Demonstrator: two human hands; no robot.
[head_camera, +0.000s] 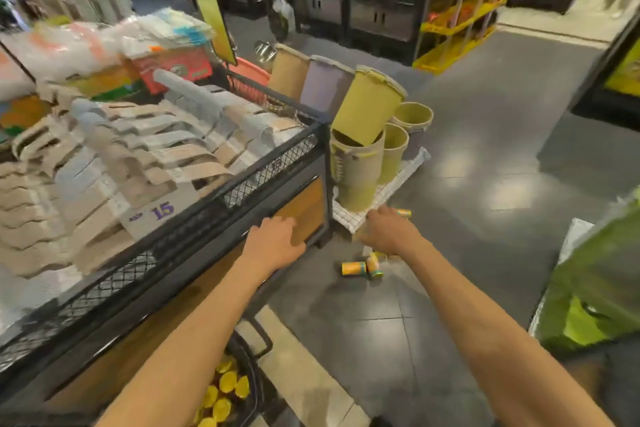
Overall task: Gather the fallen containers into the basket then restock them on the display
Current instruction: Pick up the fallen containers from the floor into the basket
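The fallen containers [353,268] on the floor are yellow-orange with teal ends. The basket [258,392] is black, and the lids [227,382] inside it are bright yellow. The floor [450,288] has dark grey tiles. The display [304,211] has a black frame, black mesh in a diamond pattern and an orange-brown wood panel. Its price sign [156,213] is white with a purple 15. The folded goods [138,149] are beige and pale grey. Three bins are tan [289,74], lilac [323,85] and olive-yellow [367,104].
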